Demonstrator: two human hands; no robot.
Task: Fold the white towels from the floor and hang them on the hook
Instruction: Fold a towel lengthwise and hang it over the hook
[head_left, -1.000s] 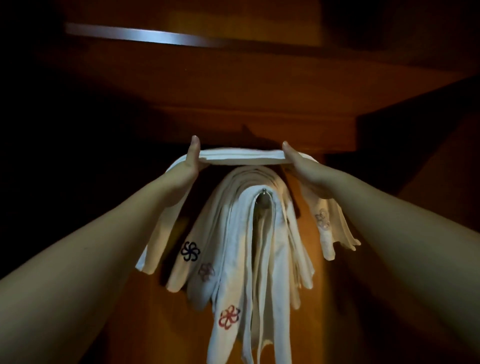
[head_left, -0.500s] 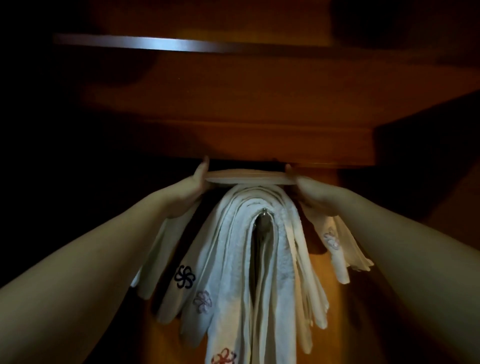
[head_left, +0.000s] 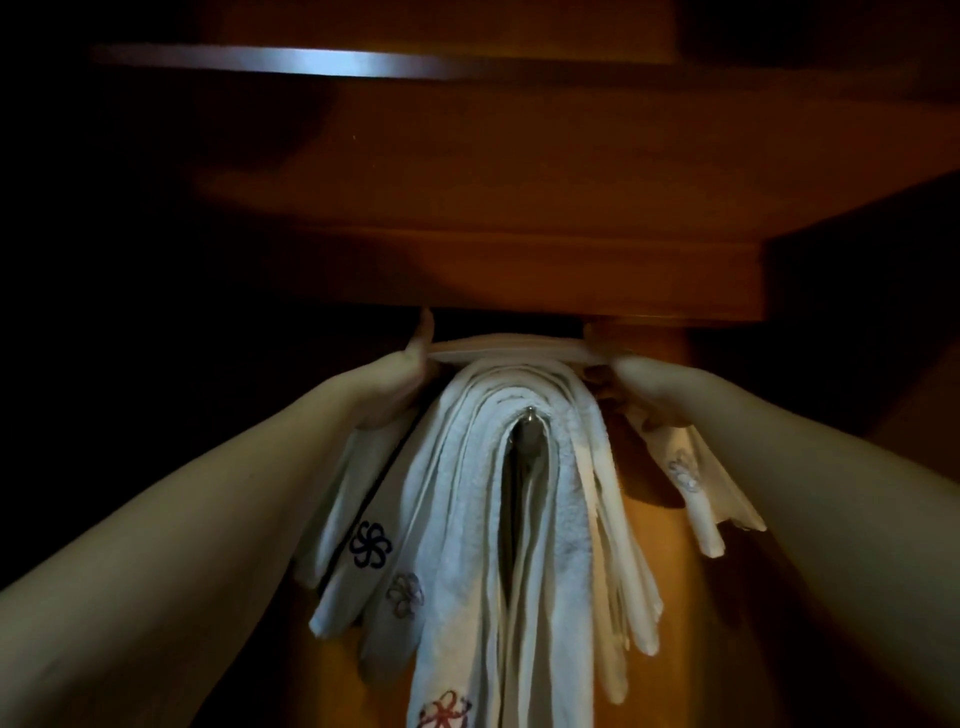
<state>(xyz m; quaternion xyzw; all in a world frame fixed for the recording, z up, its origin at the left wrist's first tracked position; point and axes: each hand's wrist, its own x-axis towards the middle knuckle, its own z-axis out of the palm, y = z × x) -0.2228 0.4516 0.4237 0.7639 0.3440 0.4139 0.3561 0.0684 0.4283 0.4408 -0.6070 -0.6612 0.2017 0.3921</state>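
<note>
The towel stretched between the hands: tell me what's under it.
Under the held towel hangs a stack of white towels draped over a metal hook. Only the hook's tip shows; its mounting is covered. The left hand and right hand grip the towel's ends.

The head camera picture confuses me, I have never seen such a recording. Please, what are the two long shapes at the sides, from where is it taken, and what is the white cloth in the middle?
No machine is here: a person wears one camera on the head, looking forward along their own two bare arms. The long shapes are those forearms. The left hand and the right hand each grip one end of a folded white towel, held flat and stretched just over a thick bundle of white towels with embroidered flower marks. That bundle already hangs over a small metal hook on an orange-brown wooden panel. Above runs a dark wooden ledge. No table or floor shows; the surroundings are too dark to read.
</note>
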